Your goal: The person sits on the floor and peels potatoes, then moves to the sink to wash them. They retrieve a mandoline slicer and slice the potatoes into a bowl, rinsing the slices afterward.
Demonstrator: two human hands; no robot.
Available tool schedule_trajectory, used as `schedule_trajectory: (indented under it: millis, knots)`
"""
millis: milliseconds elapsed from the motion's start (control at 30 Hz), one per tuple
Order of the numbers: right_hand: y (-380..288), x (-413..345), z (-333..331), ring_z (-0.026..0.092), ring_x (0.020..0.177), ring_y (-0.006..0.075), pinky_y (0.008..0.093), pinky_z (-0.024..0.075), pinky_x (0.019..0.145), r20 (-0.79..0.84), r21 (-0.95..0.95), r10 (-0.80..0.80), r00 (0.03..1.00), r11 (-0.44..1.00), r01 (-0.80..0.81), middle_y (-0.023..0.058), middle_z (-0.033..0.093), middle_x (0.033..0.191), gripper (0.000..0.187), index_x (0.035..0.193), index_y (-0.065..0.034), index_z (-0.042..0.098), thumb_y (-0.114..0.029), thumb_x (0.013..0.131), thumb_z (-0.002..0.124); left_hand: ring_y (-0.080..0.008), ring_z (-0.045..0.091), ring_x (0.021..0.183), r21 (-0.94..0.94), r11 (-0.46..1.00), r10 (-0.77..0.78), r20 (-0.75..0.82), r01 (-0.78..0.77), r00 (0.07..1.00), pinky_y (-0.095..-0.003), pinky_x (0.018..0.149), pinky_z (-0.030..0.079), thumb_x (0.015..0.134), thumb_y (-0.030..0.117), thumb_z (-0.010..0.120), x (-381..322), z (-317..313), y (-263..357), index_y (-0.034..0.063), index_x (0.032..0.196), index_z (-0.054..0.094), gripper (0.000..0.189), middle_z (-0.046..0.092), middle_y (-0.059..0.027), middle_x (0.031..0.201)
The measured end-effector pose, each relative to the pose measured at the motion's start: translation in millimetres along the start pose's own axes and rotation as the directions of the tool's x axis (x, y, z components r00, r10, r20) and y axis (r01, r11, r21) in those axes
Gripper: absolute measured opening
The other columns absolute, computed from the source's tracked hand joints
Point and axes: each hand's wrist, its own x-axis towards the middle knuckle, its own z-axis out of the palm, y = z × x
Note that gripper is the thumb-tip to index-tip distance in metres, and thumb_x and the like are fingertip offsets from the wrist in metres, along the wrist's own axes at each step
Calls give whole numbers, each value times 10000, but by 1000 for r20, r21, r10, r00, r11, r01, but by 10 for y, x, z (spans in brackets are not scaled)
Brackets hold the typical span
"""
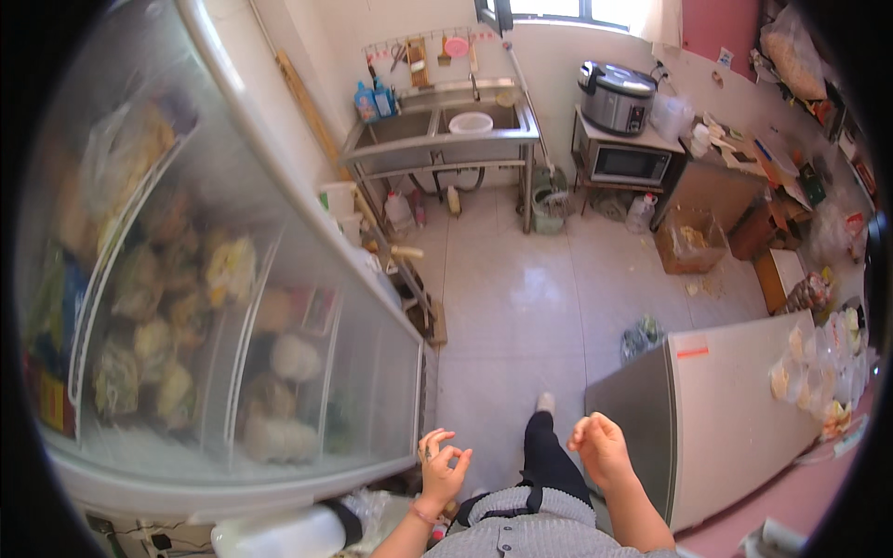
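My left hand [442,464] is raised in front of my body at the lower middle, its fingers curled apart and holding nothing; a bracelet circles the wrist. To its left stands a glass-door refrigerator [384,376] with bagged food on wire shelves behind fogged glass. My right hand [601,446] is lifted beside a lower grey cabinet [739,411], with its fingers bent together; I see nothing in it, though its inner side is partly hidden. Ahead, a steel double sink [439,143] against the wall holds a white basin [471,123].
Tiled floor [509,279] runs between the refrigerator and cabinet. A plastic bag of greens [642,336] lies beside the cabinet. Farther off are a lined cardboard box [691,240], a green bucket [549,209], and a rice cooker [617,97] above a microwave [630,164].
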Motion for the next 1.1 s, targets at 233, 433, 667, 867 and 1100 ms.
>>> schedule_trajectory:
  millis: [233,433,667,867,1100]
  knots:
    - [-1015,1838,-585,624,804,166,301,513,753,-199,-168,-87,976,984,54,68,657,907,181,947,-61,608,-205,1057,614,-349,480,1302,-53,996,-69,-33,67,997,-484,1104,369,845,221,817,1791,801,34,90,762,673,212,627,-98,1247]
    - [-1913,4278,-247,644,937,140,284,490,793,25,-455,-144,989,880,140,48,699,1033,209,1186,-66,653,-196,1029,611,-358,520,1256,68,994,-78,-140,88,987,-482,1077,405,836,156,802,2986,920,117,83,824,700,126,634,-127,1231]
    - [-2684,7487,1400,602,1135,162,321,497,871,177,-233,-411,894,865,443,62,554,1384,370,1422,-106,517,-169,1061,567,-328,584,1104,27,972,-211,-334,233,919,-444,964,463,857,122,767,4666,1301,-611,64,873,696,94,652,-138,1124]
    - [-3338,9843,2262,580,1195,186,346,506,902,175,-261,-510,842,801,539,72,417,1516,459,1509,-132,401,-141,1070,532,-333,589,1149,-120,992,-81,-312,45,946,-427,1013,456,853,130,781,7277,1426,-1075,77,897,712,97,659,-130,1178]
    - [-3589,10578,2337,555,1259,177,341,486,912,123,-258,-602,789,748,611,65,307,1607,609,1605,-118,251,-109,1062,526,-345,581,1147,-120,982,95,-343,-144,934,-442,1022,445,825,138,789,10745,1766,-1387,77,1046,667,260,643,-133,1141]
